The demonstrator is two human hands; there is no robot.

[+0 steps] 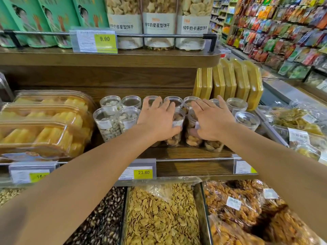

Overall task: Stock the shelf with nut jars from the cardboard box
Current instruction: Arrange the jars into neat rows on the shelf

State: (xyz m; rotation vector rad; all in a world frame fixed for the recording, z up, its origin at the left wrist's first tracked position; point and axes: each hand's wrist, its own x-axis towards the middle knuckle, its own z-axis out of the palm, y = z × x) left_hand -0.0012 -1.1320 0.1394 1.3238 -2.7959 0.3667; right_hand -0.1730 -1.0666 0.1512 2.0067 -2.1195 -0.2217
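Head view is showing us working at the middle wooden shelf (pixel 185 152), and we are going across it from the left. Stacked clear trays of yellow sticks (pixel 44 124) are sitting at the far left (not ours to touch). Just beside them, pale-nut jars (pixel 108 123) are standing upright in two rows. Next, our left hand (pixel 157 119) is lying over a brown-nut jar (pixel 174 128), fingers spread and reaching onto the lids behind while the thumb is curling round the jar's side. Beside it, nearly touching, a second jar (pixel 192 131) is standing under our right hand (pixel 212 119), whose fingers are likewise splayed over the top, thumb pressing the near wall. More jars (pixel 246 120) are waiting further right, in front of the yellow packs (pixel 235 80). The cardboard box is not showing anywhere.

We are judging these jars as stiff, smooth plastic, fairly light, and likely slippery on the label-free parts. Taking hold round the body, thumb against fingers, is looking safer to us than lifting by the lid, which could pop off. Neighbours are crowding closely, so a nudge could topple one.
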